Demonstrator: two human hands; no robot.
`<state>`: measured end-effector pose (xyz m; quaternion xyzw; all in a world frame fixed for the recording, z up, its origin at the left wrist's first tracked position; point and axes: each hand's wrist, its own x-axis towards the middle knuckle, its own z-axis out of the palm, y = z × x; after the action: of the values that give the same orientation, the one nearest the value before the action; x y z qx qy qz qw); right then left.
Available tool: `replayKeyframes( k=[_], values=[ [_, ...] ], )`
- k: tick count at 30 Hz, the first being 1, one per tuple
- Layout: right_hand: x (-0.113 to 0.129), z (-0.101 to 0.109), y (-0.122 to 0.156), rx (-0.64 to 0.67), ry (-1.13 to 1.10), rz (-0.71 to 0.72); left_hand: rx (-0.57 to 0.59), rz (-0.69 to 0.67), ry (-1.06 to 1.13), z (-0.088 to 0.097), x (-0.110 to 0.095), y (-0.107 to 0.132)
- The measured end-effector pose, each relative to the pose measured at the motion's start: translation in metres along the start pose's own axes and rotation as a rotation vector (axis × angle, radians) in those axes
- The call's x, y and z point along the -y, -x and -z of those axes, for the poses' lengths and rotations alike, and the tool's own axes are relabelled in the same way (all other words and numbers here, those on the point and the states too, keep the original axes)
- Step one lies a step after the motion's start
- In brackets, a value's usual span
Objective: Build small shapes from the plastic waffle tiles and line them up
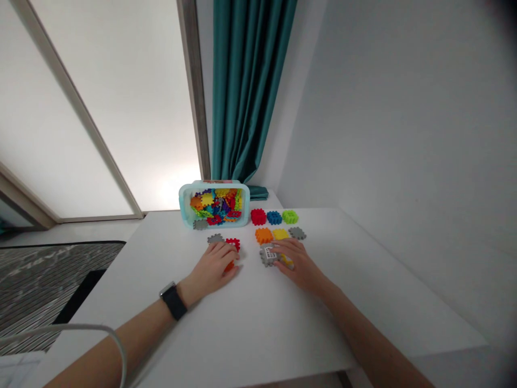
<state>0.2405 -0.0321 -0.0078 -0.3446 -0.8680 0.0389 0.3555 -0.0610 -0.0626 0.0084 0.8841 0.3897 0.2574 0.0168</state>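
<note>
On the white table (250, 323) the left hand (214, 268), a dark watch (173, 300) on its wrist, lies palm down with its fingers curled shut over an orange piece (230, 265), of which only a sliver shows under the fingertips. Just beyond those fingers lie a red toothed piece (233, 244) and a grey one (215, 237). The right hand (298, 262) reaches in from the other side, its fingertips laid on a grey gear piece (268, 254) with a white part on top, and a yellow piece (287, 262) shows beneath the fingers; I cannot tell whether this hand clasps the grey piece or merely touches it. Behind the right hand six pieces sit in two rows: red (258, 216), blue (274, 217) and green (290, 216), then orange (264, 235), yellow (280, 234) and grey (297, 233). Further back a pale blue tub (184, 207) holds a heap of coloured pieces, with another grey piece (200, 224) at its foot
</note>
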Motion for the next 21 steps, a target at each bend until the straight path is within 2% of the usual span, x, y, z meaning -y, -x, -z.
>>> replayKeyframes(
  k=[7,10,15,21],
  values=[
    [-0.008,-0.007,0.006,0.029,0.032,-0.045,0.099,0.06,-0.012,-0.026,-0.019,-0.041],
    [-0.009,-0.008,0.007,0.038,0.043,-0.045,0.117,0.077,0.004,-0.033,-0.027,-0.052],
    [-0.009,-0.008,0.007,0.076,0.049,-0.053,0.1,0.121,0.022,-0.043,-0.03,-0.055],
    [-0.01,-0.008,0.007,0.089,0.044,-0.066,0.106,0.136,0.049,-0.046,-0.027,-0.053]
  ],
)
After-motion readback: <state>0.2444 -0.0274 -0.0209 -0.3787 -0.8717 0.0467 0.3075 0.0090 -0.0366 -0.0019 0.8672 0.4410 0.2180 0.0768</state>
